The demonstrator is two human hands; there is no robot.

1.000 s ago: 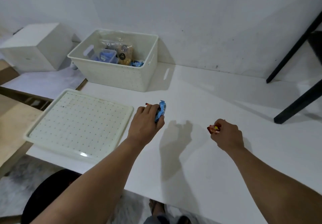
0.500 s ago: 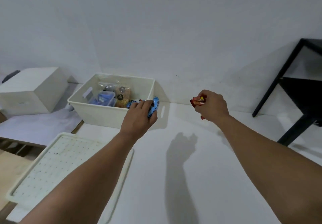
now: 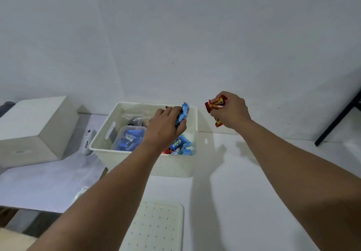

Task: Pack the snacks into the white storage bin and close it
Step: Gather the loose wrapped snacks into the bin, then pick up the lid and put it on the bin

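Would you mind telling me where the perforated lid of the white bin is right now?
In the head view, the perforated lid lies flat on the white table at the bottom centre, in front of the open white bin, between the person's forearms.

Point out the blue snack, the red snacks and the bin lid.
blue snack [image 3: 184, 112], head view, on the wrapper's upper end above the fingers.
red snacks [image 3: 214, 104], head view, on the wrapper's front face.
bin lid [image 3: 156, 229], head view, on its dotted top.
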